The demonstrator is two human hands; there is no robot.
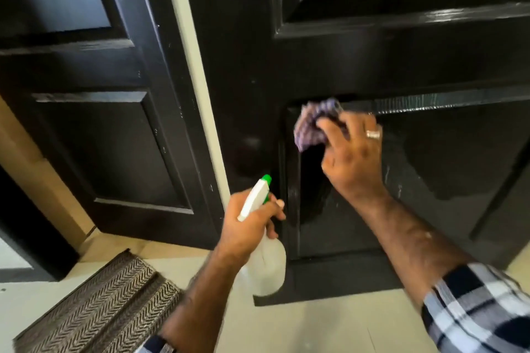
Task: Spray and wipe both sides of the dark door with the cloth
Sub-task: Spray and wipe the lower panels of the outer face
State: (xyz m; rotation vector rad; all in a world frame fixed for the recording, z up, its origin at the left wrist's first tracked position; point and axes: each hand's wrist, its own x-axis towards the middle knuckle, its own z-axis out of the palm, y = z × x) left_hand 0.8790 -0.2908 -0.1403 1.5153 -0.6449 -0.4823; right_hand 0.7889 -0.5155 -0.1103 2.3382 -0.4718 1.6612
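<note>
Right hand (pixel 351 156) is up on the dark door (pixel 372 66), fingers curled round a bunched purple cloth (pixel 314 123) and pressing it into the top left corner of the lower recessed panel (pixel 430 175), a ring showing on one finger. Wet streaks shine across that panel just beside the cloth. Left hand (pixel 248 226) sits lower, near the door's left edge, wrapped round the neck of a white spray bottle (pixel 265 264) with a green nozzle pointing up toward the door. A second dark door (pixel 94 94) stands to the left past a pale frame (pixel 198 80), and a herringbone mat (pixel 106 304) lies on the pale floor (pixel 315 324). Checked sleeve (pixel 473 309) on the right arm.
</note>
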